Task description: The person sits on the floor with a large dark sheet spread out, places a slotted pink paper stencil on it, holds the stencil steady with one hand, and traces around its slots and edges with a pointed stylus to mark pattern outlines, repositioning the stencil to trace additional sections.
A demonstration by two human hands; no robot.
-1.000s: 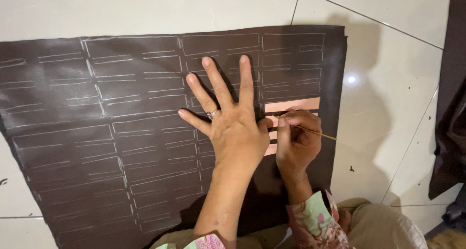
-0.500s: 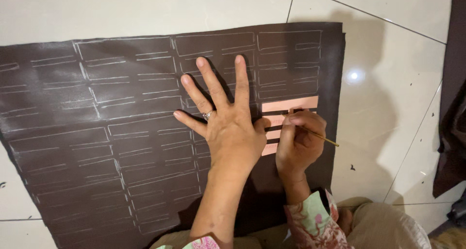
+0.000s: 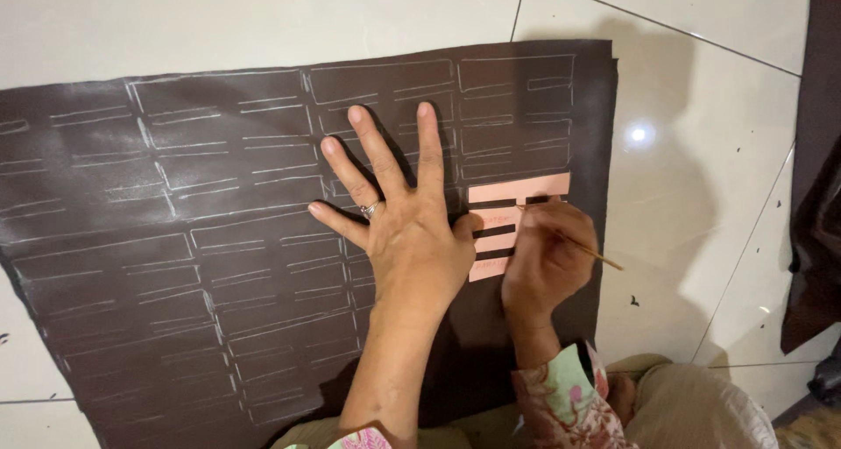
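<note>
Between the pinched fingers of the right hand (image 3: pixel 545 261), the grip holds a thin yellowish stick-like tool (image 3: pixel 592 254); its long axis runs from 4 o'clock up toward 10 o'clock, and the tip meets the pink rectangular paper template with dark slots (image 3: pixel 517 192), just at 11 o'clock from the grip. At 9 o'clock the left hand (image 3: pixel 410 239) lies flat, fingers spread wide, pressing the large dark brown sheet with chalk-white rectangles (image 3: pixel 219 239) on the pale tiled floor (image 3: pixel 701 195).

Glossy white floor tiles (image 3: pixel 718 239), grey grout, lamp glare (image 3: pixel 639 134)

Left hand (image 3: pixel 412 239) lies flat, fingers (image 3: pixel 429 142) spread; right hand (image 3: pixel 547 261) curled in a pinch.
</note>
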